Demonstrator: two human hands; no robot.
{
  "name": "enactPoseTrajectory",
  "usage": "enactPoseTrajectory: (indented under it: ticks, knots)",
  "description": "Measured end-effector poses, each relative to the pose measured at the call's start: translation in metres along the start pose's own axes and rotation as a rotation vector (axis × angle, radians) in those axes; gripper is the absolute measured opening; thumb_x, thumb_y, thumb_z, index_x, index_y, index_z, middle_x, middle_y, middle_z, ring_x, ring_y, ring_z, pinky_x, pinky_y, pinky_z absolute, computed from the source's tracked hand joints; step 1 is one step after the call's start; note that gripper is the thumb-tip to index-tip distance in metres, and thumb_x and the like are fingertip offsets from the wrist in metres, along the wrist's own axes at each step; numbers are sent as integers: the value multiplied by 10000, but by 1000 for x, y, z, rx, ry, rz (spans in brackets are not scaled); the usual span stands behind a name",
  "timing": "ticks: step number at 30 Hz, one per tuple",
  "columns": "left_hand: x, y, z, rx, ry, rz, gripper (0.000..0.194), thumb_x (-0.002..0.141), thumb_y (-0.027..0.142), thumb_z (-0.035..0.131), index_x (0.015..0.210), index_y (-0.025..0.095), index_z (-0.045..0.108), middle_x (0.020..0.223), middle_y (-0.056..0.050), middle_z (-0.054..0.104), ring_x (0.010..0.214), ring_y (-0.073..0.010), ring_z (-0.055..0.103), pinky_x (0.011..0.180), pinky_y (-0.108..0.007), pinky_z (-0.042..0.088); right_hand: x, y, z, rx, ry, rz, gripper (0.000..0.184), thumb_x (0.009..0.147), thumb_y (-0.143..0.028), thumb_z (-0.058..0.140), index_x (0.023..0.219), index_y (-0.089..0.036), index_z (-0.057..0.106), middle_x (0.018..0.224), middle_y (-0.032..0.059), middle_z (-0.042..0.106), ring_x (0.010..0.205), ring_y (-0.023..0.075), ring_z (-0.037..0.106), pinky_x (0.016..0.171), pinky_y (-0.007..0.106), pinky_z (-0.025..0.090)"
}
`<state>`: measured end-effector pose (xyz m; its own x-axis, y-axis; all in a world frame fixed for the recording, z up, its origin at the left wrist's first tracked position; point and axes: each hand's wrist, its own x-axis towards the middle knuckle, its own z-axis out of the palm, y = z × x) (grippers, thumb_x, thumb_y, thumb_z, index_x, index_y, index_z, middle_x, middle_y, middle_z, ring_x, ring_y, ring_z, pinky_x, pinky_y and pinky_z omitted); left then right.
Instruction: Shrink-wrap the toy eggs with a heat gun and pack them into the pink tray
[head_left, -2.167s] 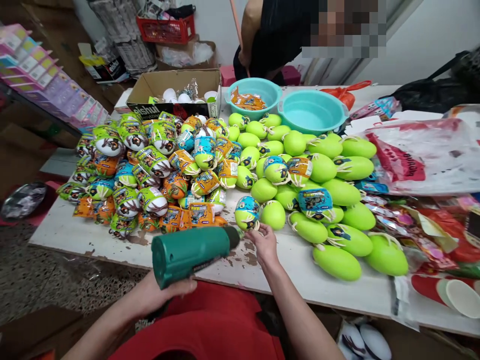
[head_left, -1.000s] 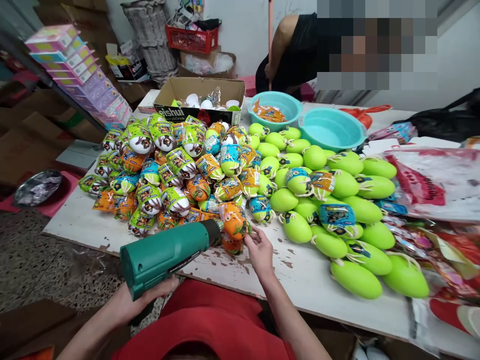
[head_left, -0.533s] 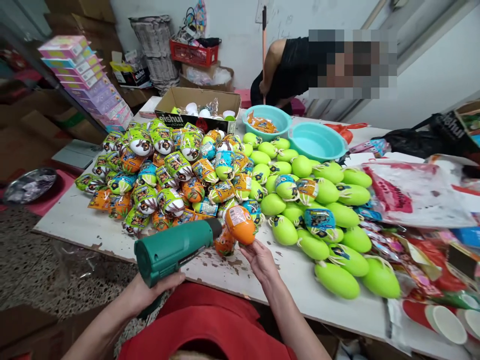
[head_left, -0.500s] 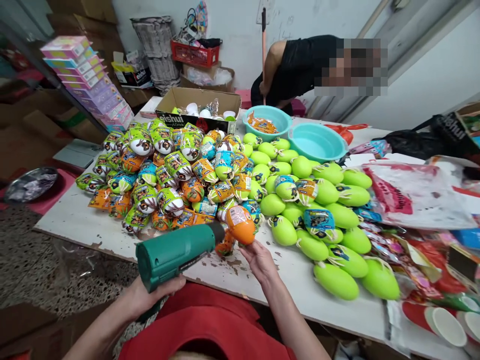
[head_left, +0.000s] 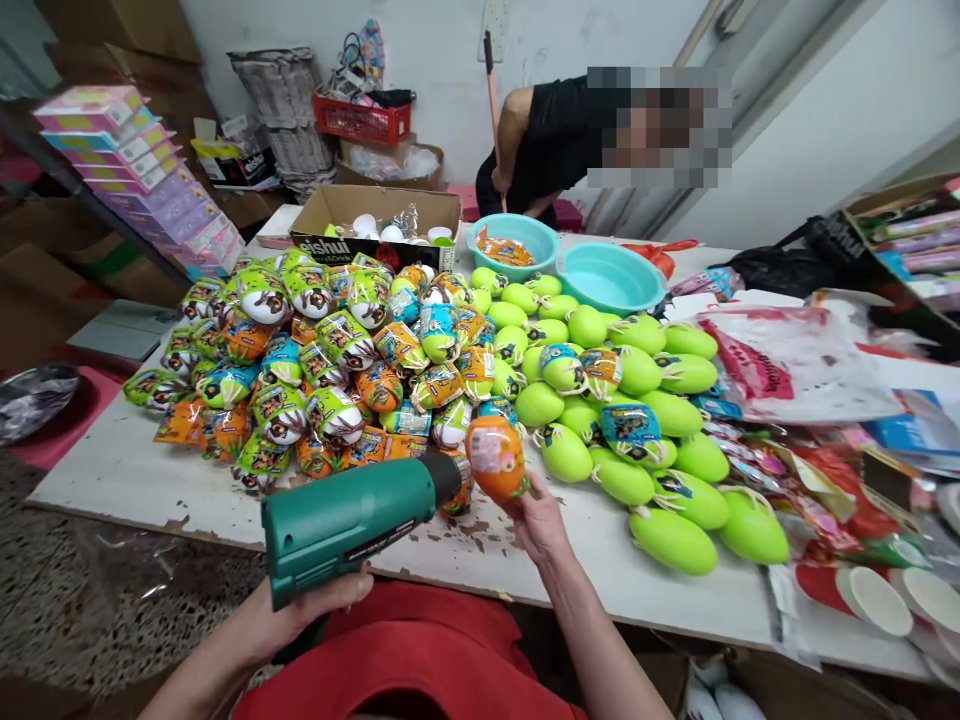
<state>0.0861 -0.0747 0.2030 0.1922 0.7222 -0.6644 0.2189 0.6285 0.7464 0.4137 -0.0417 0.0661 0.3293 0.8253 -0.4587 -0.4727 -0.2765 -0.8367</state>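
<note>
My left hand (head_left: 319,605) is wrapped round the grip of a green heat gun (head_left: 349,520), whose dark nozzle points right. Just off that nozzle, an orange plastic egg (head_left: 496,458) in clear film with a pale label is held up by my right hand (head_left: 536,515), its fingers under and behind the egg. Behind the heat gun lies a heap of wrapped toy eggs (head_left: 337,340) in green, white, orange and blue. To the right of my right hand spread many plain lime-green eggs (head_left: 622,475) with pale cords, a few of them wearing printed sleeves.
Two turquoise basins (head_left: 611,280) and an open carton (head_left: 450,210) stand at the table's back. A plastic bag (head_left: 795,360), loose packets and paper cups (head_left: 855,597) crowd the right side. A person in black (head_left: 551,130) bends behind the table, holding a pole.
The view has shifted slightly to the right. The orange egg has turned in my right hand and stands a little farther right of the nozzle. The heat gun remains in my left hand.
</note>
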Motion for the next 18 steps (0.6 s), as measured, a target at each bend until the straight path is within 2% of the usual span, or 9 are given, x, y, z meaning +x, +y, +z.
enactPoseTrajectory:
  ticks: [3,5,7,9,11,12,14,16,18]
  knots:
    - [2,10,-26,79,-59,46,288,674,401,810,907,243,750,957,-12,775,926,-254,670,898,-338,505,-3,-9,2,-271,107,-311,393,645,-336,753,1015,-206,717,961,59,740,807,211,682,772,397,577]
    - [8,17,-38,130,-95,68,285,670,386,815,912,249,752,975,-12,773,939,-256,667,904,-335,507,-7,-18,3,-447,82,-494,305,707,-330,700,988,-218,740,990,66,737,888,222,674,851,414,547]
    - [17,23,-43,140,-113,101,259,654,390,822,847,232,750,903,-16,763,864,-238,664,835,-313,524,-12,-23,3,-565,-4,-594,237,748,-315,656,952,-246,755,992,57,735,945,226,665,902,419,521]
    - [30,28,-43,108,-128,126,254,655,418,809,768,204,728,737,-14,717,709,-202,634,700,-290,520,-18,-22,4,-623,-114,-554,218,757,-306,637,929,-259,762,972,50,738,932,222,668,890,408,523]
    - [41,29,-41,66,-127,125,289,671,448,780,770,187,704,619,3,650,588,-171,577,593,-279,477,-24,-12,2,-586,-174,-399,219,738,-314,652,915,-247,761,926,48,743,849,214,678,802,381,548]
    - [45,27,-41,61,-127,114,308,678,460,767,792,183,697,594,10,629,557,-163,555,564,-276,453,-27,-4,0,-521,-162,-319,226,717,-323,674,909,-235,757,909,49,745,817,210,678,759,365,554]
    - [50,21,-41,93,-117,77,341,659,481,766,796,180,685,582,17,612,535,-155,528,544,-272,419,-31,14,-4,-323,-50,-204,287,653,-338,742,911,-214,739,902,50,748,786,205,679,693,332,557]
    - [50,15,-42,150,-139,0,364,608,513,781,717,184,666,569,20,595,535,-155,514,539,-271,400,-35,30,-8,-134,108,-128,399,568,-344,808,930,-204,716,914,52,749,762,204,680,624,301,551]
    - [48,14,-38,184,-178,-60,389,557,551,782,631,195,643,565,13,590,548,-170,515,542,-281,406,-38,41,-10,-27,210,-45,476,507,-340,845,938,-198,701,911,54,750,716,199,679,560,280,541]
